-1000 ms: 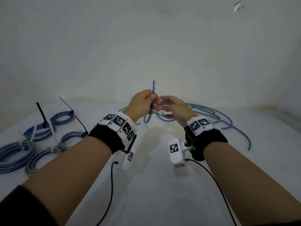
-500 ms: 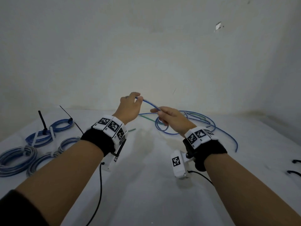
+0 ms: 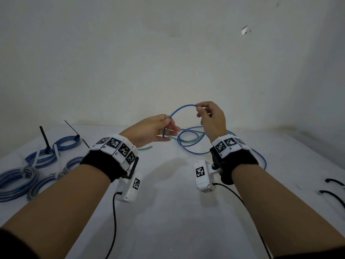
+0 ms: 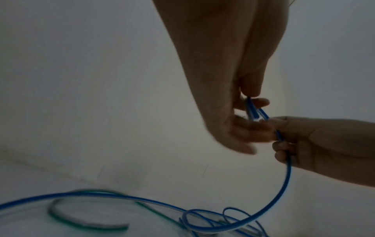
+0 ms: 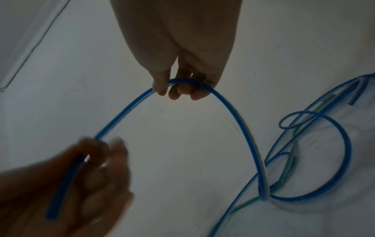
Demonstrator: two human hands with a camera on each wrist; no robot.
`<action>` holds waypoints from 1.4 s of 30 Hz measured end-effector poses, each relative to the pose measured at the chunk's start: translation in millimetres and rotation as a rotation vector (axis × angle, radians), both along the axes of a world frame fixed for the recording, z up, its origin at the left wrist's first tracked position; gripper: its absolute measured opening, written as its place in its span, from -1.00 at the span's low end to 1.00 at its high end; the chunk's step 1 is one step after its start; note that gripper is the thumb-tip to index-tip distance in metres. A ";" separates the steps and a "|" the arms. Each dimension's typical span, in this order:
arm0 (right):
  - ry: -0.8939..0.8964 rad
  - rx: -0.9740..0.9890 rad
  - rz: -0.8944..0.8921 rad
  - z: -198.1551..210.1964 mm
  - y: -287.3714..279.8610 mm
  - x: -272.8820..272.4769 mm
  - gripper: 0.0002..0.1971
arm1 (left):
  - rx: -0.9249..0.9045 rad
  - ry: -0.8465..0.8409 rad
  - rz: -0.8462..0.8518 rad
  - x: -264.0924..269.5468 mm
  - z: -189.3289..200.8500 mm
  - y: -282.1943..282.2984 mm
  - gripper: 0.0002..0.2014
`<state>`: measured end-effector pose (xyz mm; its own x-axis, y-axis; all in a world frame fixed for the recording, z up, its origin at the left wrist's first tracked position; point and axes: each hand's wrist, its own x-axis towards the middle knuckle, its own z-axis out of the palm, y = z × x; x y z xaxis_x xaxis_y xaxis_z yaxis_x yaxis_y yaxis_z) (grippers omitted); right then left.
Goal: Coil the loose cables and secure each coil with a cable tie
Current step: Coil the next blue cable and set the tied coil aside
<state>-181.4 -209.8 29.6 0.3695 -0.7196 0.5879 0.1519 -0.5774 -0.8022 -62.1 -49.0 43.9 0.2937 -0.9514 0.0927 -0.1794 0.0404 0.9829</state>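
Observation:
A loose blue cable [image 3: 182, 107] arches between my two hands above the white table [image 3: 168, 212]. My left hand [image 3: 169, 124] pinches it near its end, and the short tail [image 3: 163, 133] hangs down past the fingers. Higher and to the right, my right hand [image 3: 198, 111] pinches the top of the arch. The remaining blue cable [image 3: 186, 144] lies in loose loops on the table behind the hands. In the right wrist view the right hand [image 5: 178, 89] holds the blue cable [image 5: 233, 110]. In the left wrist view the left hand [image 4: 251, 104] pinches the blue cable [image 4: 284, 184].
A green cable [image 3: 147, 148] lies tangled among the blue loops. Several tied coils [image 3: 43, 156] sit at the left, with black tie tails [image 3: 43, 135] sticking up. Two loose black cable ties [image 3: 334, 182] lie at the right edge. A wall [image 3: 168, 62] stands behind the table.
My right hand has risen above and away from the left, sliding along the cable. The stretch between the hands now bows upward as an arch, and the cable's end points down from my left hand.

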 end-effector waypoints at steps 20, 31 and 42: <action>0.318 0.341 0.257 -32.1 16.0 5.5 -0.83 | -0.563 -0.054 0.175 -10.9 -5.7 -45.1 -0.86; 0.432 0.274 0.305 -12.3 18.1 -12.3 -0.94 | -0.242 -0.921 0.274 2.0 -33.6 -50.8 -0.87; 0.609 -0.026 0.258 -21.3 7.4 -34.6 -0.88 | -0.085 -1.072 0.657 24.5 -23.5 -46.6 -0.69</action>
